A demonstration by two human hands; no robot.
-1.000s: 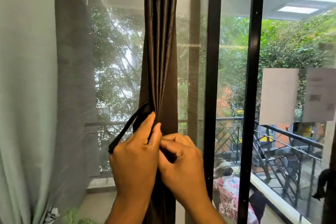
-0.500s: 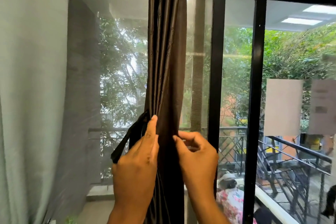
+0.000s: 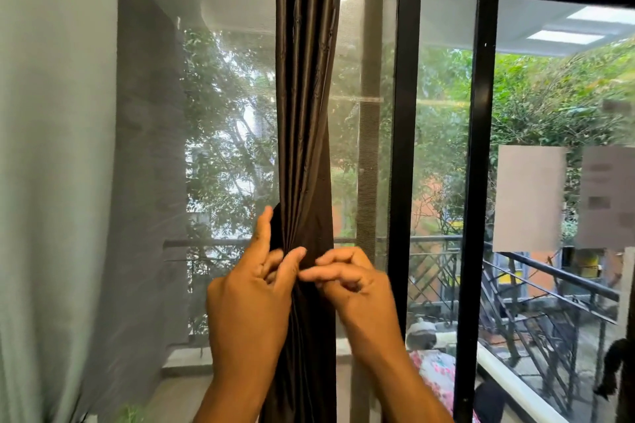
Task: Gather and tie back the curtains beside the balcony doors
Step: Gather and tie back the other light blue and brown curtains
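A dark brown curtain (image 3: 305, 106) hangs gathered into a narrow bundle in front of the balcony doors. A dark tie strap (image 3: 276, 230) shows just behind my left forefinger, at the bundle's left edge. My left hand (image 3: 254, 292) presses against the bundle's left side, thumb and fingers pinching the fabric and strap at its waist. My right hand (image 3: 350, 285) meets it from the right, with curled fingers pinching the same spot. How the strap runs behind the bundle is hidden.
A pale green curtain (image 3: 51, 165) hangs at the far left beside a sheer grey panel (image 3: 151, 165). Black door frames (image 3: 402, 165) stand right of the bundle. Paper sheets (image 3: 529, 199) are stuck on the glass. Beyond lie a balcony railing (image 3: 549, 271) and trees.
The loose strap end that hung out to the left has been drawn in against the bundle. My hands parted, then closed together again at the curtain's waist. The view has tilted up.
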